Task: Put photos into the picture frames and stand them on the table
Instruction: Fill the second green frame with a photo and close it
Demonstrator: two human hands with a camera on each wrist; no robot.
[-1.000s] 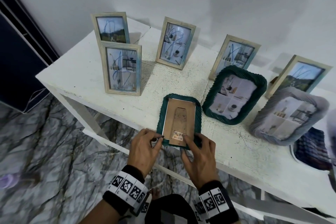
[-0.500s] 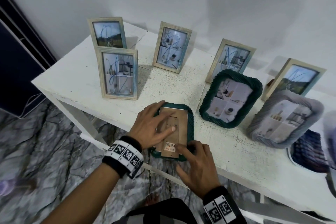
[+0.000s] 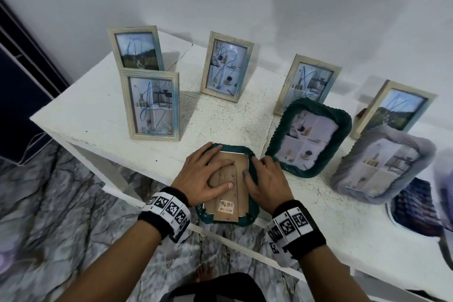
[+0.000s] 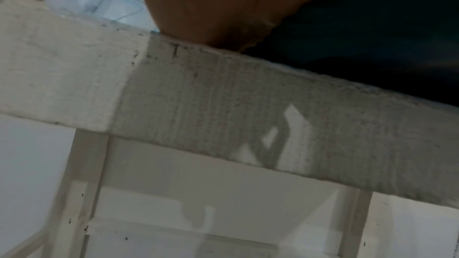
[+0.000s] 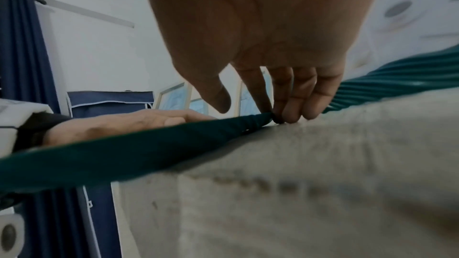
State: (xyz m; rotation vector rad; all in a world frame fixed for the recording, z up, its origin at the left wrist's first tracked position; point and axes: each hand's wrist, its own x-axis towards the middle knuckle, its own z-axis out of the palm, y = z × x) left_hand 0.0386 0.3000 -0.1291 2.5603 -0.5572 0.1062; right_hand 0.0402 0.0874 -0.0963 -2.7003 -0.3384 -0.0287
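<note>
Green frame [image 3: 247,154] is lying face down at the desk [image 3: 103,108] front edge, hanging over a bit. Keep your left hand [image 3: 201,176] flat on the cardboard backing [image 3: 239,179], right hand's [image 3: 267,181] fingers [image 5: 295,103] curled against its rim, and press evenly so it won't tip off.

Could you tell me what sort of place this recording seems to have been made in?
Probably a room in a home rather than a workshop: a worn white-painted table against a plain wall, a marble-patterned floor, and a dark blue curtain beside a blue fabric storage unit.
</note>
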